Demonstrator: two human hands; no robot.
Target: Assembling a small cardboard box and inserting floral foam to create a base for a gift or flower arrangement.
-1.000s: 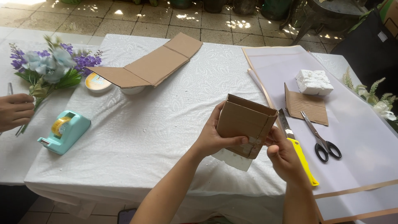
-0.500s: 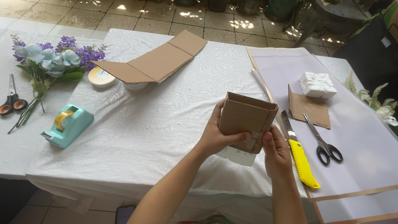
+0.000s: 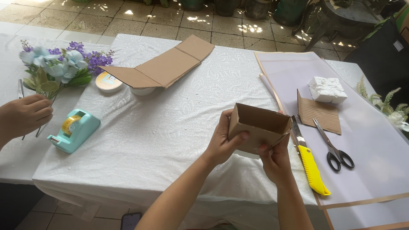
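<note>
Cardboard box [image 3: 259, 127] held up in both hands over the white desk [image 3: 170, 140]
Left hand [image 3: 223, 142] grips its left end, right hand [image 3: 275, 161] pinches the lower right corner; its long axis runs left to right, open top tilted away

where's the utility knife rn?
Head view, right of centre: the yellow-handled utility knife lies on the white table at the left edge of the pale paper sheet, between the cardboard box in both hands and the black-handled scissors.
</note>
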